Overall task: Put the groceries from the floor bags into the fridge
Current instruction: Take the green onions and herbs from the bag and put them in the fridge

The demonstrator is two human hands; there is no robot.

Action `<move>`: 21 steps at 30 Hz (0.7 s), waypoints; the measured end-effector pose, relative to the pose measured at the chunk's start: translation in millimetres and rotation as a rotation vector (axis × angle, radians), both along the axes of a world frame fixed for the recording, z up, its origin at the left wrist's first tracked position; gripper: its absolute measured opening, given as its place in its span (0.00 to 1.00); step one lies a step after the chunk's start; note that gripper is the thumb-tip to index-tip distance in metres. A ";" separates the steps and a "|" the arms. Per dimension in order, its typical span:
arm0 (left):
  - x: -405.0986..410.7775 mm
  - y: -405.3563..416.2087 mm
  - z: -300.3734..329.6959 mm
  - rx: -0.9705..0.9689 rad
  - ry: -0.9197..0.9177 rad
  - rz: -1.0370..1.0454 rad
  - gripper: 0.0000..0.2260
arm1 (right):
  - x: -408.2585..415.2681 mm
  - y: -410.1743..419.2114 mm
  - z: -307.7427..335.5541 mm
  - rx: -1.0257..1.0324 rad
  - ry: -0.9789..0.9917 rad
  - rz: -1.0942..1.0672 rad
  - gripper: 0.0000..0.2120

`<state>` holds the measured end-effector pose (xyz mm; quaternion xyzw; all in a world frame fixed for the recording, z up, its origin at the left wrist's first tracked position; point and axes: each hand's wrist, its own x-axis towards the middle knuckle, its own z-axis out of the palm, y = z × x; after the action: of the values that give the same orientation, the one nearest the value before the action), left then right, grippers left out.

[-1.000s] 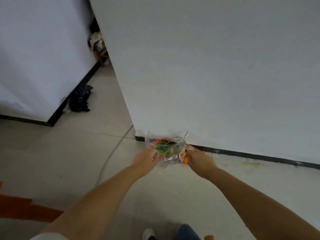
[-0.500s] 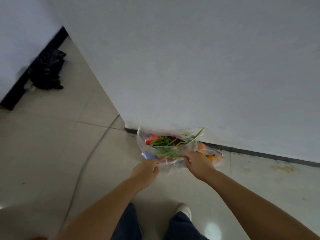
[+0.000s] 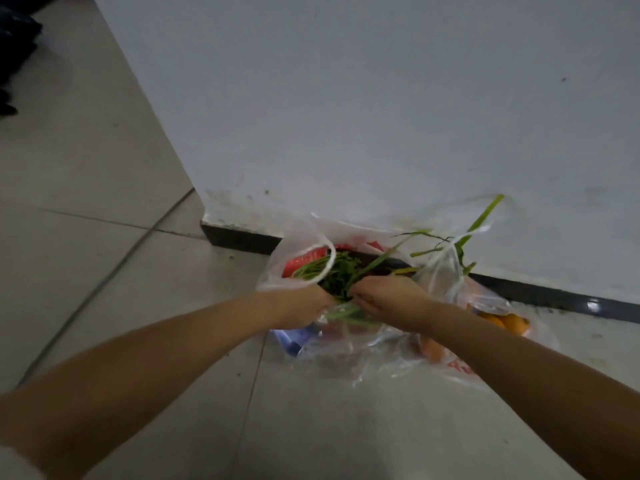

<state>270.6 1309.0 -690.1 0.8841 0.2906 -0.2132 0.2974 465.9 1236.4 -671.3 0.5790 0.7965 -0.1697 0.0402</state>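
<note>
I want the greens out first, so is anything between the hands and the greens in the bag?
Nothing visible blocks them. Both the left hand and the right hand are already at the open mouth of the plastic bag, right against the leafy greens. One loose bag handle loops over the greens' left side.
</note>
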 end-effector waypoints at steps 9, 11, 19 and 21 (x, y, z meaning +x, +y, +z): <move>-61.0 -21.3 -6.5 -0.349 0.166 -0.022 0.19 | -4.6 -52.3 -14.4 -0.205 -0.083 0.178 0.14; -69.4 -14.7 -8.7 -0.432 0.207 0.106 0.19 | -3.4 -53.9 -21.5 -0.306 -0.128 0.157 0.14; -45.4 -18.2 -17.9 -0.832 -0.207 1.132 0.08 | -51.1 15.2 15.4 -0.283 0.211 0.025 0.12; -22.6 -25.1 -29.4 -0.927 -0.336 1.408 0.04 | -64.3 45.8 23.8 -0.221 0.310 -0.043 0.14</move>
<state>248.1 1283.8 -719.5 0.3072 0.6070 0.0575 0.7307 401.6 1282.3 -647.4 0.5549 0.7572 -0.3439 -0.0231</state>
